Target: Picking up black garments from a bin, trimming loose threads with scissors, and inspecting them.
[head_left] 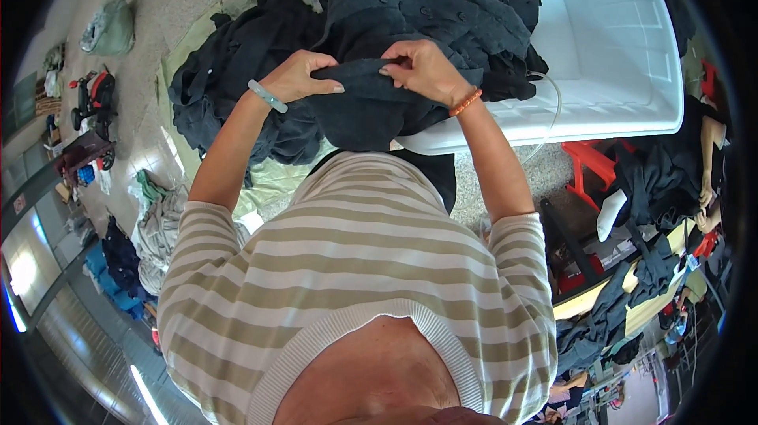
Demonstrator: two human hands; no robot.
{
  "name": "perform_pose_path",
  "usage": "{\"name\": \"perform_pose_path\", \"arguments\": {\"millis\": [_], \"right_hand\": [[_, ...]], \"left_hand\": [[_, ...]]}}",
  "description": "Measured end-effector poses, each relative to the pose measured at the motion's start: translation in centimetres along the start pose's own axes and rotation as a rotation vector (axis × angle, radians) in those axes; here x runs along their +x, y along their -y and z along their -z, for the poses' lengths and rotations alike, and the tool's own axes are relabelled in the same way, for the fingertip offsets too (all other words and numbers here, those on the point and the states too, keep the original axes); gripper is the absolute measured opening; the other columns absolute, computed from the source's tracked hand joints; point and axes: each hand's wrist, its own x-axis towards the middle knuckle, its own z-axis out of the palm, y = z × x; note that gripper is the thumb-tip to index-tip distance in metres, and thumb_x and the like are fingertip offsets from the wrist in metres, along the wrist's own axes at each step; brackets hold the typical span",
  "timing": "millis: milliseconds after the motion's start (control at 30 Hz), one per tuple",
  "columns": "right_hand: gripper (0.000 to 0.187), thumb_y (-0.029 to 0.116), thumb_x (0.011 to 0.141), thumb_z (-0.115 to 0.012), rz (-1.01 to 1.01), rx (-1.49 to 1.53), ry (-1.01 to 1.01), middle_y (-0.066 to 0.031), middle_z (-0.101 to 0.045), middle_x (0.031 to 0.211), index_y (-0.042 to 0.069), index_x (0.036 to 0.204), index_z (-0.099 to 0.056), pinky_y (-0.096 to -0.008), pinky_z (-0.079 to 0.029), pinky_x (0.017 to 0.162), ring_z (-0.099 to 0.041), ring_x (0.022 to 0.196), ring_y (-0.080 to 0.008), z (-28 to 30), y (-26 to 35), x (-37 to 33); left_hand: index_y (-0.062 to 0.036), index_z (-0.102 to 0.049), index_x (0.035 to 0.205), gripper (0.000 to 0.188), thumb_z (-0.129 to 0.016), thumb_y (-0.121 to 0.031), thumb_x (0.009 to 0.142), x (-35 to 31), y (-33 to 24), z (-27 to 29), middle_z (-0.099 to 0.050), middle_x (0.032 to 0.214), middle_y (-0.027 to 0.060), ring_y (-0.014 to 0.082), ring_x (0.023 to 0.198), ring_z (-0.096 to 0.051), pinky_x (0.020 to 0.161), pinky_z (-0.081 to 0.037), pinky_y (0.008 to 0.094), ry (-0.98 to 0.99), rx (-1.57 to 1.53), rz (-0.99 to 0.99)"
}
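A dark grey garment (367, 97) is stretched between my two hands, its edge running across from one to the other. My left hand (298, 76), with a pale bangle at the wrist, pinches the left end of that edge between thumb and fingers. At the right end, my right hand (422, 71) grips the cloth, an orange bead bracelet on its wrist. Just beyond lies a dark buttoned garment (442, 10), bunched over the side of a white plastic tub (604, 77). Where the held garment ends and the others begin is hard to make out.
Left of my hands, a pile of black clothes (245, 62) rests on a pale green sheet (264, 180) on the floor. A thin pale cord (559, 105) loops over the tub's rim. To the right stand a red stool (588, 164) and a cloth-strewn table (655, 306), with another person's arm (708, 160) nearby.
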Motion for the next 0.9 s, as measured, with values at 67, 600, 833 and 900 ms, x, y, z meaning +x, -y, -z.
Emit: {"name": "perform_pose_path", "arguments": {"millis": [67,600,833,900], "right_hand": [[0.013,0.004,0.085,-0.064,0.039,-0.092,-0.025,-0.0068,-0.063,0.072,-0.004,0.094,-0.064,-0.0232,-0.048,0.056,-0.060,0.059,-0.0090,-0.2,0.3,-0.3],[0.018,0.000,0.082,-0.064,0.304,-0.297,-0.388,-0.0120,-0.064,0.089,-0.001,0.099,-0.063,-0.0266,-0.052,0.068,-0.064,0.073,-0.0180,2.5,-1.2,2.0],[0.014,-0.001,0.081,-0.065,0.245,-0.339,-0.379,-0.0117,-0.062,0.090,-0.001,0.095,-0.062,-0.0272,-0.053,0.065,-0.065,0.073,-0.0201,2.0,-2.5,0.4],[0.014,-0.002,0.080,-0.066,0.333,-0.393,-0.416,-0.0120,-0.061,0.089,-0.001,0.092,-0.060,-0.0279,-0.052,0.062,-0.064,0.071,-0.0220,1.6,-2.4,-1.3]], "left_hand": [[0.0003,-0.066,0.096,0.025,-0.071,-0.021,0.083,1.1,-0.4,0.7,-0.065,0.084,0.0004,0.0062,0.078,-0.057,0.071,-0.046,0.0233,-0.076,-0.047,0.026],[-0.0069,-0.065,0.101,0.030,-0.073,-0.017,0.074,17.7,-1.0,1.0,-0.063,0.102,0.0177,0.0369,0.098,-0.060,0.084,-0.049,0.0433,-0.387,0.957,0.050],[-0.0023,-0.070,0.085,0.019,-0.071,-0.017,0.072,18.5,-0.5,1.1,-0.069,0.086,0.0163,0.0285,0.081,-0.068,0.073,-0.055,0.0377,-0.385,0.641,0.135],[-0.0043,-0.070,0.081,0.014,-0.072,-0.017,0.075,14.9,-3.0,0.9,-0.067,0.074,0.0079,0.0171,0.065,-0.066,0.063,-0.054,0.0304,-0.211,0.075,0.174]]}}
